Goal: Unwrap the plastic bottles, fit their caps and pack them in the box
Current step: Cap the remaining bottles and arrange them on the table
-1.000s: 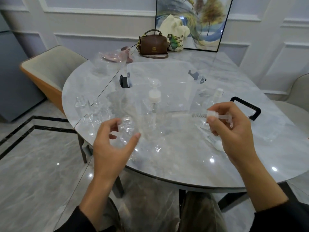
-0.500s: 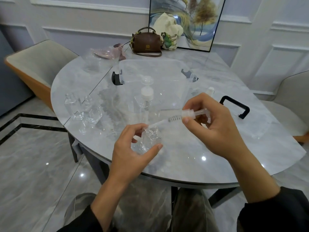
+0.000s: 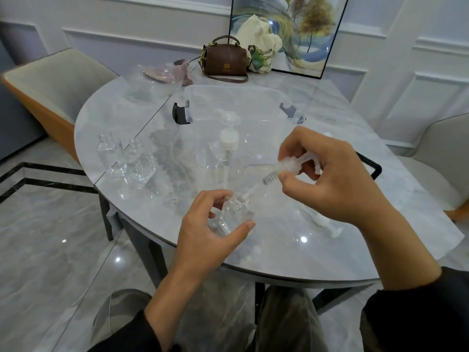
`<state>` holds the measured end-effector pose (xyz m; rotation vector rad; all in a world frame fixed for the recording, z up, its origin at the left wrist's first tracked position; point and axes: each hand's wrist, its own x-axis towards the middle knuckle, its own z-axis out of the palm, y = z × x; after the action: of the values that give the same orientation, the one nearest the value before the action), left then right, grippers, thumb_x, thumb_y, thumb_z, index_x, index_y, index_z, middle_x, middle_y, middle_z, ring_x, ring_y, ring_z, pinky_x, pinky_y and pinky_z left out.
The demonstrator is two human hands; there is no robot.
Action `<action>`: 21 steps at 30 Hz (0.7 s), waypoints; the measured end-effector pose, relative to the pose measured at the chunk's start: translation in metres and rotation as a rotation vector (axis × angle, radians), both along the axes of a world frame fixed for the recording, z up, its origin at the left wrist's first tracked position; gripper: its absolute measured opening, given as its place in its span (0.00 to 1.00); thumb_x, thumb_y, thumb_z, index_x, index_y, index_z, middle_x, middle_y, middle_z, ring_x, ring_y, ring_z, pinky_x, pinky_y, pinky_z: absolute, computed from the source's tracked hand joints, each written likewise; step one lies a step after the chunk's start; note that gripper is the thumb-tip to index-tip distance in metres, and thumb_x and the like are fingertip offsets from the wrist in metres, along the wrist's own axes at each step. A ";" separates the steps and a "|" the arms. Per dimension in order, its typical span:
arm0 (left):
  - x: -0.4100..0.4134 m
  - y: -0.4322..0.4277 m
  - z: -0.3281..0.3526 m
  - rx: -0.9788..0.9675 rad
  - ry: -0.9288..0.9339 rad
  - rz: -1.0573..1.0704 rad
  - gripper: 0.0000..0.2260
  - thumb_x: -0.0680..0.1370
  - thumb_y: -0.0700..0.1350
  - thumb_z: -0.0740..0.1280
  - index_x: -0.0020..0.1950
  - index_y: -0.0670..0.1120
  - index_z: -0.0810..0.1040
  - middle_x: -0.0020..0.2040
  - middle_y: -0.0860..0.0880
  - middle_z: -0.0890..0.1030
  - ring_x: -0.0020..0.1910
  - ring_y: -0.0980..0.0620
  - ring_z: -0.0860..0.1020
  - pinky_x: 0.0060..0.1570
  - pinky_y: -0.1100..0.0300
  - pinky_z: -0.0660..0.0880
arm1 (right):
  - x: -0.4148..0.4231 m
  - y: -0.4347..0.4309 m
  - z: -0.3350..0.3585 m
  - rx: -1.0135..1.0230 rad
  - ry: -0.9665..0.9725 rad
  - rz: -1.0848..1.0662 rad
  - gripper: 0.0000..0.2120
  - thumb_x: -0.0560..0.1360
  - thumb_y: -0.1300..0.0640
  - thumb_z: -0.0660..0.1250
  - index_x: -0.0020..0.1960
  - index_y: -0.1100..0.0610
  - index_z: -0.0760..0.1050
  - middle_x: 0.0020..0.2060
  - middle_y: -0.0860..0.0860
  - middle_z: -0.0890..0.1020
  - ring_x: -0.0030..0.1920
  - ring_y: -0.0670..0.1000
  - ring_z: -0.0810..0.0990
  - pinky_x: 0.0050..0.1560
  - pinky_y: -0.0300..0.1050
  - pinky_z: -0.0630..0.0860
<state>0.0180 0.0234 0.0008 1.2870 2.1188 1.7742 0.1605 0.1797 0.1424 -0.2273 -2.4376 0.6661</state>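
My left hand (image 3: 206, 231) grips a small clear plastic bottle (image 3: 237, 212) just above the marble table's near edge, its open neck pointing up. My right hand (image 3: 327, 174) pinches a clear pump cap (image 3: 289, 167) with a visible spring; the cap's thin dip tube slants down into the bottle's neck. Behind them stands a taller clear bottle with a white pump cap (image 3: 229, 141), inside or just in front of the clear plastic box (image 3: 193, 97) with black latches. Several uncapped clear bottles (image 3: 127, 158) stand at the left.
Another pump cap (image 3: 321, 219) lies on the table to the right. A black-rimmed clear lid (image 3: 375, 166) lies behind my right hand. At the back are crumpled plastic wrap (image 3: 162, 77), a brown handbag (image 3: 224, 59), a cloth bag and a framed picture. Chairs flank the round table (image 3: 291, 250).
My right hand has brought the pump cap down and left, until its tube entered the bottle's neck. My left hand has moved right with the bottle, and the view shifted.
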 end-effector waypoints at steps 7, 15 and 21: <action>0.001 0.002 -0.003 0.008 0.006 -0.023 0.26 0.70 0.60 0.78 0.63 0.52 0.78 0.57 0.61 0.80 0.58 0.55 0.80 0.53 0.71 0.73 | -0.022 -0.004 -0.007 0.176 -0.287 0.144 0.07 0.74 0.52 0.70 0.51 0.50 0.75 0.41 0.45 0.77 0.40 0.47 0.75 0.39 0.35 0.71; -0.001 0.000 -0.009 -0.014 -0.005 -0.044 0.25 0.71 0.62 0.77 0.63 0.55 0.76 0.56 0.61 0.80 0.58 0.56 0.79 0.54 0.68 0.75 | -0.049 -0.012 -0.015 0.248 -0.533 0.139 0.10 0.76 0.47 0.71 0.46 0.48 0.71 0.34 0.42 0.75 0.36 0.43 0.75 0.36 0.38 0.68; -0.003 0.001 -0.013 -0.014 0.066 -0.019 0.23 0.72 0.63 0.76 0.61 0.54 0.76 0.54 0.64 0.77 0.56 0.59 0.78 0.53 0.71 0.73 | -0.062 -0.018 -0.024 0.347 -0.475 -0.089 0.28 0.72 0.30 0.66 0.29 0.50 0.61 0.21 0.44 0.65 0.23 0.46 0.64 0.29 0.41 0.60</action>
<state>0.0145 0.0242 -0.0123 1.3763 2.1409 1.7293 0.0982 0.1620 0.1189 -0.3843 -2.9209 0.1478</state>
